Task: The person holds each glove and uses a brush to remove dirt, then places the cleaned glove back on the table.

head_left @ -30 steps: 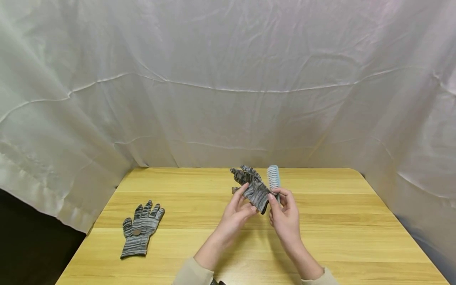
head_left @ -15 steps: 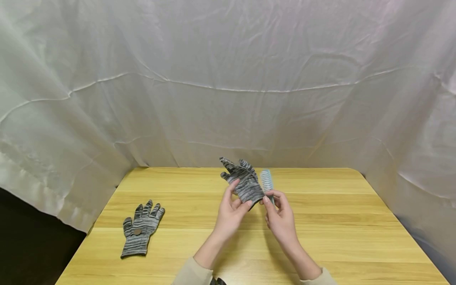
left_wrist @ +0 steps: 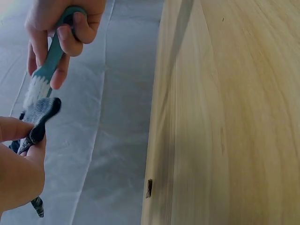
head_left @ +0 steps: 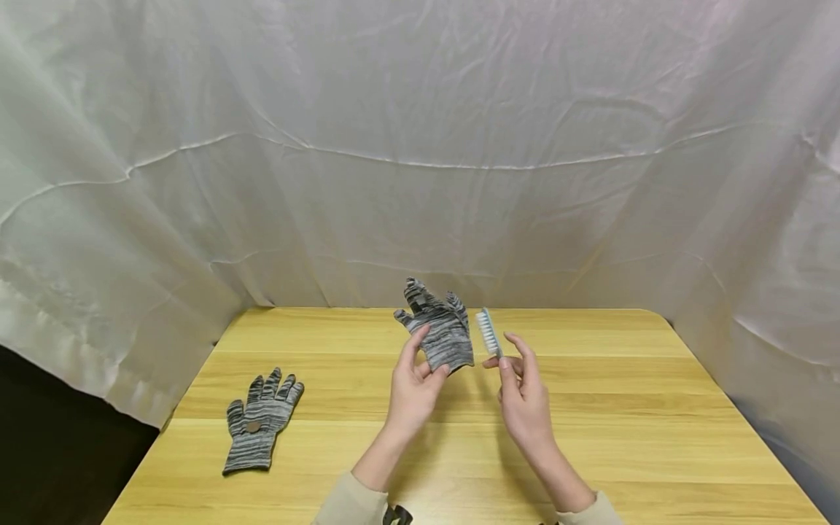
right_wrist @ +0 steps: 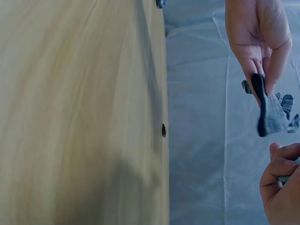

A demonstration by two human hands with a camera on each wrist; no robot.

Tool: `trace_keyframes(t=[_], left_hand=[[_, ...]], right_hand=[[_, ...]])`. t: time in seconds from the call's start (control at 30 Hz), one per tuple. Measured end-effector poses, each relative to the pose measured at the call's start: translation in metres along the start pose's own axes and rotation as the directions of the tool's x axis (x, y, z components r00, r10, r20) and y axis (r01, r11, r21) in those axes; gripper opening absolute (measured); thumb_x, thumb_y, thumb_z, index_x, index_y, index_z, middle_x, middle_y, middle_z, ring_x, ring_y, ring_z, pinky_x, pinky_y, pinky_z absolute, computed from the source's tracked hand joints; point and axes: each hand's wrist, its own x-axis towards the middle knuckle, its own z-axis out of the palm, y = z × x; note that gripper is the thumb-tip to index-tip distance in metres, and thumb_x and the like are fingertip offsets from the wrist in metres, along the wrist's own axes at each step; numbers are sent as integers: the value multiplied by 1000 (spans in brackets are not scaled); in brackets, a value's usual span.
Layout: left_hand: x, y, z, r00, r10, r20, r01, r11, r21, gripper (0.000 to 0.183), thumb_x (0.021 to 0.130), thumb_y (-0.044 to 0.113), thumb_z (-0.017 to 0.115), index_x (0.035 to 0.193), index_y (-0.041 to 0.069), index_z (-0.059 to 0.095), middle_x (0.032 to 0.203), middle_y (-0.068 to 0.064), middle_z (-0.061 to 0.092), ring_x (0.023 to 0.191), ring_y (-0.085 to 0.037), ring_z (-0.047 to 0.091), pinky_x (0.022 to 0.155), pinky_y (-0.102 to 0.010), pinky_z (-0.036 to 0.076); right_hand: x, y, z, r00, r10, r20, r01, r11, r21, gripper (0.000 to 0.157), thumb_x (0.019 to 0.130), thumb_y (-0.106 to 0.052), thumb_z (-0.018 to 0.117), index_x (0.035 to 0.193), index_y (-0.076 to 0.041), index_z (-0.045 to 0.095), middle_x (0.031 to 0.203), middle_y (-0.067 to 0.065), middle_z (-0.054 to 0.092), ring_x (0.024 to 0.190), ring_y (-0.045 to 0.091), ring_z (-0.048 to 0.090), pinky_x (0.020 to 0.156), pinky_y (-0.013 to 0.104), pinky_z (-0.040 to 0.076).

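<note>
My left hand pinches a grey-and-black knitted glove near its cuff, holding it above the table with the glove's fingers pointing up and away. Its dark cuff edge shows in the right wrist view. In my right hand is a small brush with white bristles, held by its teal handle. The bristles face the glove, just right of it in the head view; in the left wrist view they overlap it. A second matching glove lies flat at the left of the table, with a brown oval patch on it.
The light wooden table spans the lower view. A pale grey curtain hangs behind it and along both sides. At the far left below the curtain is a dark area.
The held glove has shifted left and up, turning more upright. The brush has moved left and turned its bristles toward the glove; my right fingers have come off the cuff.
</note>
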Motion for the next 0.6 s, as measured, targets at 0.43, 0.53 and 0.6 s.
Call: trace_keyframes(t=[0.43,0.53,0.6], left_hand=[[0,-3,-1,999,0,34,0,1000,2,72,85,-19,48,147,12,29,139,-26,42,115,-37,56,87,-32,53],[0,-4,0,999,-6,47,5,1000,16,74,84,-19,48,147,15,30,138,-26,43,114,-35,57,86,-33,53],[0,-4,0,998,-9,61,8,1000,26,76,83,-20,47,148,17,30,140,-24,43,114,-34,58,85,-33,54]], right_hand=[[-1,4,6,911,-399,106,413,886,-210,38,93,1,54,129,-6,56,99,5,61,64,9,48,54,12,41],[-1,16,8,888,-435,149,459,857,-234,40,92,-2,56,131,-11,55,104,2,60,66,6,46,56,12,41],[-2,16,9,878,-448,169,478,841,-253,41,92,-2,57,131,-11,55,107,2,61,70,6,48,60,13,43]])
